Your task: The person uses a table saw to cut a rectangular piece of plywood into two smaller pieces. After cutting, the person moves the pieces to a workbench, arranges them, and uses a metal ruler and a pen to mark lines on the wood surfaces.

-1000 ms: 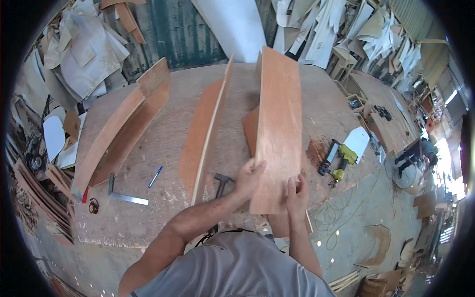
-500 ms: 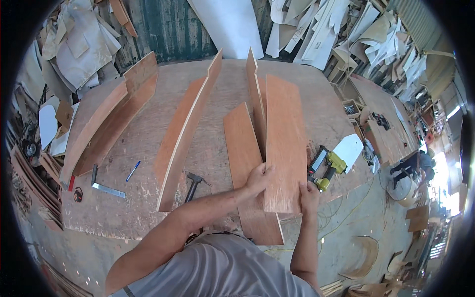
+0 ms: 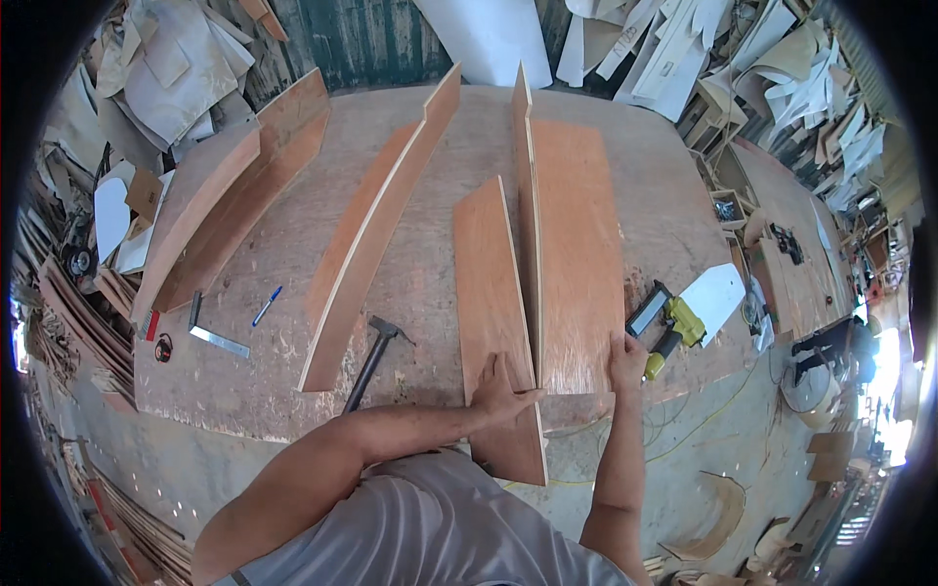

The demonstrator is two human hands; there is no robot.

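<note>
A broad reddish plywood panel (image 3: pixel 578 264) lies near the middle of the workbench, against a narrow upright plywood strip (image 3: pixel 525 186). My right hand (image 3: pixel 625 361) is closed on that panel's near right edge. To its left a second plywood panel (image 3: pixel 486 283), with a slanted far end, sticks out past the bench's front edge. My left hand (image 3: pixel 500 391) rests on it with fingers spread, one digit stretched toward the broad panel's near corner. A green and black nail gun (image 3: pixel 679 322) lies right of my right hand. Left of my left hand lies a hammer (image 3: pixel 373 359).
Two angled plywood assemblies, one in the middle (image 3: pixel 376 234) and one at the left (image 3: pixel 225 215), stand on the workbench (image 3: pixel 264 386). A try square (image 3: pixel 217 339), a blue pen (image 3: pixel 266 306) and a tape measure (image 3: pixel 163 347) lie nearby. Offcuts (image 3: pixel 176 78) lean at the back.
The broad panel has gone from raised to lying flatter beside the upright strip. My left hand has left its edge and come down onto the left panel. The view has shifted slightly.
</note>
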